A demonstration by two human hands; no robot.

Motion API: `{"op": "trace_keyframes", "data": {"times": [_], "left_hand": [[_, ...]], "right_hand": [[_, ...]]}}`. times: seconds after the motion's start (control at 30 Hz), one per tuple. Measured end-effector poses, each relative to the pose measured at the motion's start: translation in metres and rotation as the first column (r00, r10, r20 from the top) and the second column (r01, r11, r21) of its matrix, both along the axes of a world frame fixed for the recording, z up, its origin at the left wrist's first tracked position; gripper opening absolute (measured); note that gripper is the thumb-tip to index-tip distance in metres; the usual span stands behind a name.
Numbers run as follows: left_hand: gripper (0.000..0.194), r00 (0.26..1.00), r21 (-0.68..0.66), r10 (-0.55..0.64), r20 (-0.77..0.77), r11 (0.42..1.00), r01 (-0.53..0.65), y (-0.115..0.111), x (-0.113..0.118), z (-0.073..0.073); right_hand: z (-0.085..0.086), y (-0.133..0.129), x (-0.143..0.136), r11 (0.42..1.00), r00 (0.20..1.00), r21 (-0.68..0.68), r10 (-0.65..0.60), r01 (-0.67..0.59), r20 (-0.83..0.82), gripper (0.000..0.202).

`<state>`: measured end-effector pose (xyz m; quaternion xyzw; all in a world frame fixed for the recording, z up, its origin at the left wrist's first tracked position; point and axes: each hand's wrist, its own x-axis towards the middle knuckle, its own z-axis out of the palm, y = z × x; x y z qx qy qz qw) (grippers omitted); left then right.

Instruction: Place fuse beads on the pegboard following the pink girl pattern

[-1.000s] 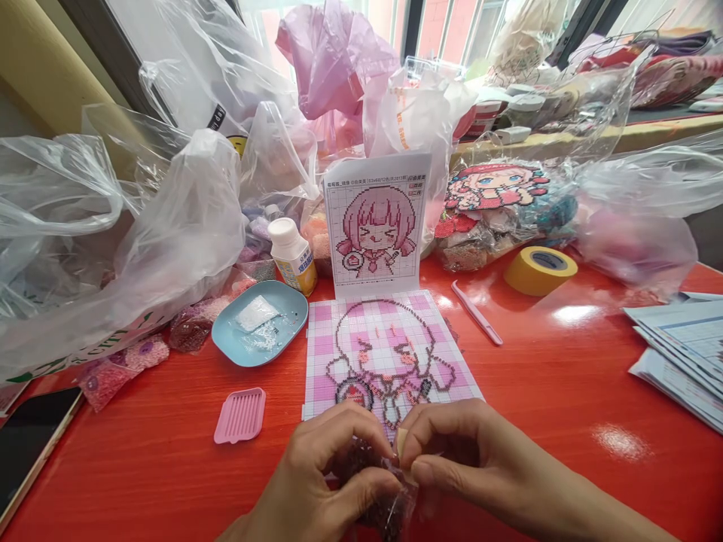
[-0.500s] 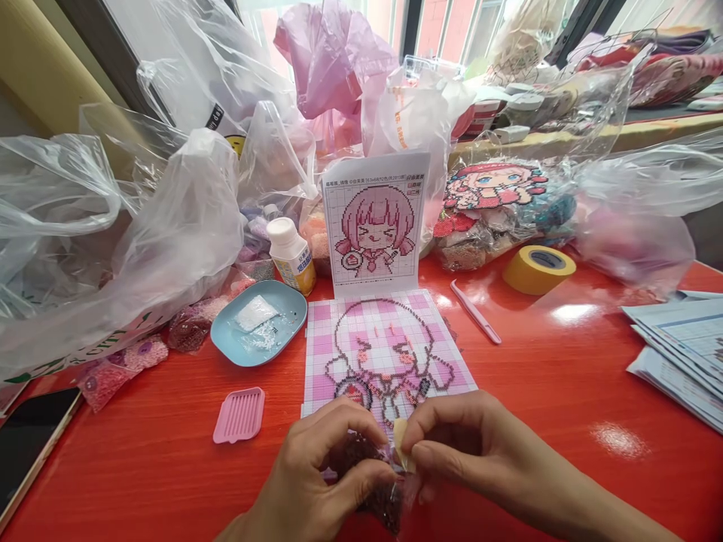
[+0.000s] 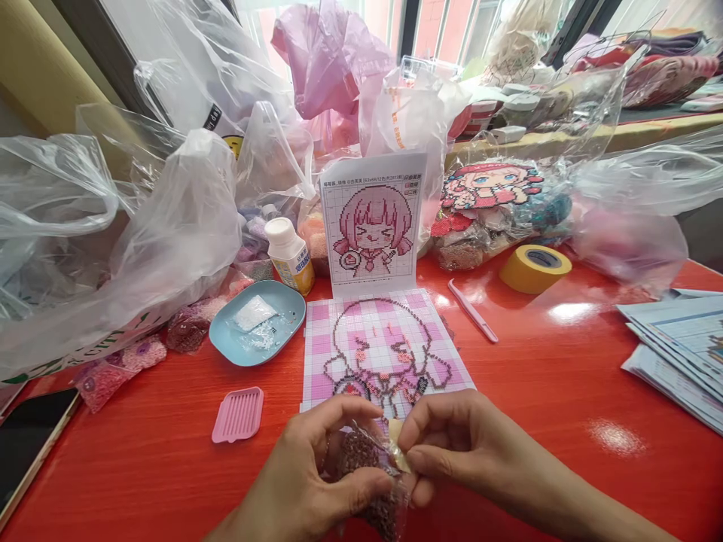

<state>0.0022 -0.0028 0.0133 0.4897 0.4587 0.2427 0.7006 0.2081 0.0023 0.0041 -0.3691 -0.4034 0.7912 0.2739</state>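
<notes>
My left hand (image 3: pixel 316 459) grips a small clear bag of dark brown beads (image 3: pixel 361 452), its thumb across the front. My right hand (image 3: pixel 446 444) pinches a piece of yellowish tape (image 3: pixel 398 436) at the bag's upper right edge. Both hands are over the near end of a pink and white checked pegboard (image 3: pixel 327 331), on which beads outline a cartoon figure. Behind the board, a printed pattern sheet (image 3: pixel 373 282) stands upright, showing a pink-haired character.
On the left are a blue tray (image 3: pixel 226 346) holding a white packet, a pink ridged tray (image 3: pixel 237 414), a white-capped bottle (image 3: pixel 291 256) and a phone (image 3: pixel 39 452). Pink tweezers (image 3: pixel 473 312), a yellow tape roll (image 3: pixel 525 272) and papers (image 3: pixel 672 331) lie right. Plastic bags crowd the back.
The bead bag has tilted in my left hand, so more of its beads show. My right hand keeps its pinch on the tape and has shifted slightly left. The view has shifted a little.
</notes>
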Motion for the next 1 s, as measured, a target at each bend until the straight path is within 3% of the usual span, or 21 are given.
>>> {"op": "trace_keyframes", "data": {"times": [0.2, 0.53, 1.0], "left_hand": [[0.032, 0.988, 0.146, -0.058, -0.142, 0.986, 0.078, 0.001, -0.001, 0.007], [0.048, 0.935, 0.263, -0.068, -0.349, 0.95, 0.168, -0.002, -0.012, 0.002], [0.044, 0.907, 0.233, -0.108, -0.407, 0.948, 0.217, -0.001, -0.013, 0.007]], "right_hand": [[0.0, 0.0, -0.001, 0.999, 1.0, -0.031, -0.016, 0.015, -0.024, 0.019], [-0.011, -0.003, -0.007, 0.998, 0.999, -0.061, -0.021, 0.019, -0.033, 0.027], [-0.011, -0.004, -0.009, 0.998, 0.998, -0.051, -0.027, 0.025, -0.049, 0.027]]}}
